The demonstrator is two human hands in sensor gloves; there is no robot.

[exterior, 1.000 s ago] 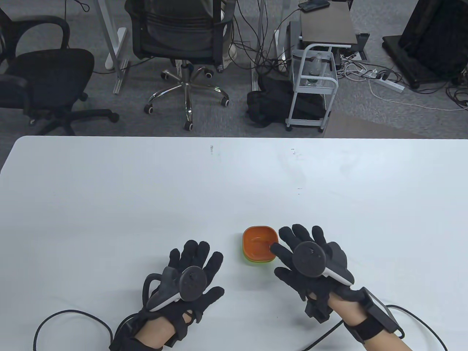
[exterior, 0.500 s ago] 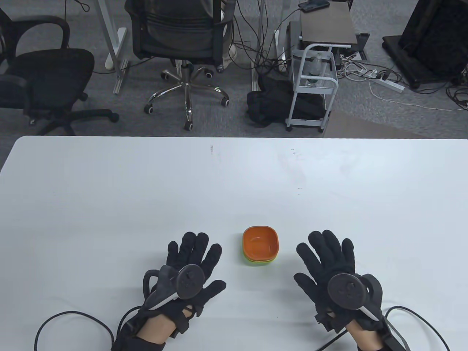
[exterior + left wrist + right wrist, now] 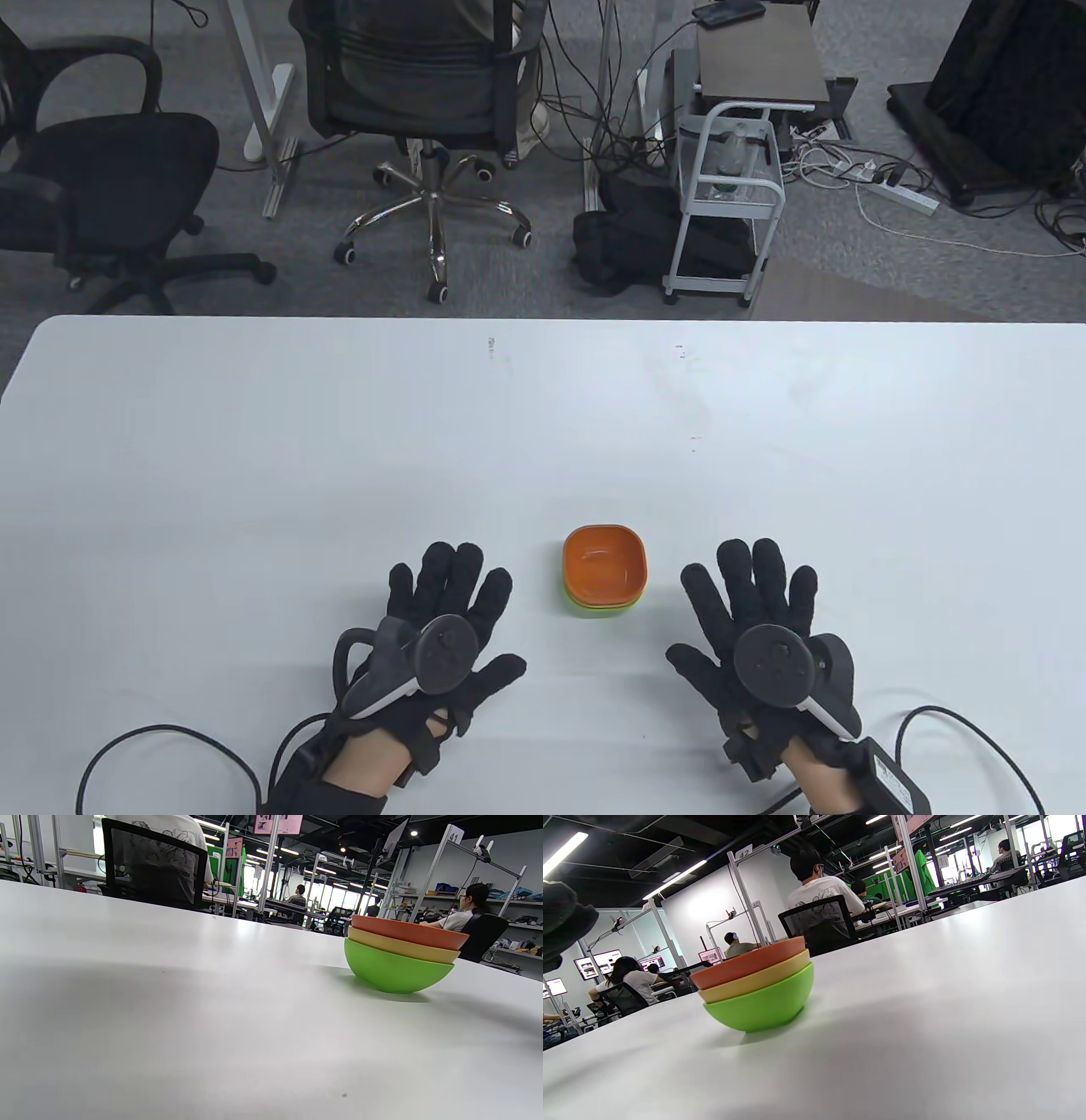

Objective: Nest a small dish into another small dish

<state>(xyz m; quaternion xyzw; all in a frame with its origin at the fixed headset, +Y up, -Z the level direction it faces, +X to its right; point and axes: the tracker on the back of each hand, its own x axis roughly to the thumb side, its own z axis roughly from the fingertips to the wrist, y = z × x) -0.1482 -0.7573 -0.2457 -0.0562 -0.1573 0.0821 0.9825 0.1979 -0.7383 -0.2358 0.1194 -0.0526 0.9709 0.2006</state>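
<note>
An orange small dish point(image 3: 603, 564) sits nested on a yellow dish point(image 3: 398, 946) inside a green dish point(image 3: 394, 969); the stack stands on the white table point(image 3: 339, 441) near its front. The stack also shows in the right wrist view point(image 3: 757, 984). My left hand point(image 3: 450, 611) lies flat and open on the table, left of the stack and apart from it. My right hand point(image 3: 751, 607) lies flat and open, right of the stack and apart from it. Both hands are empty.
Glove cables point(image 3: 170, 747) trail off the table's front edge at both corners. Office chairs point(image 3: 416, 93) and a small cart point(image 3: 725, 195) stand on the floor beyond the far edge.
My right hand drew back from the orange dish's rim to the right and toward the front edge, then settled flat. My left hand barely moved. The stack stayed put.
</note>
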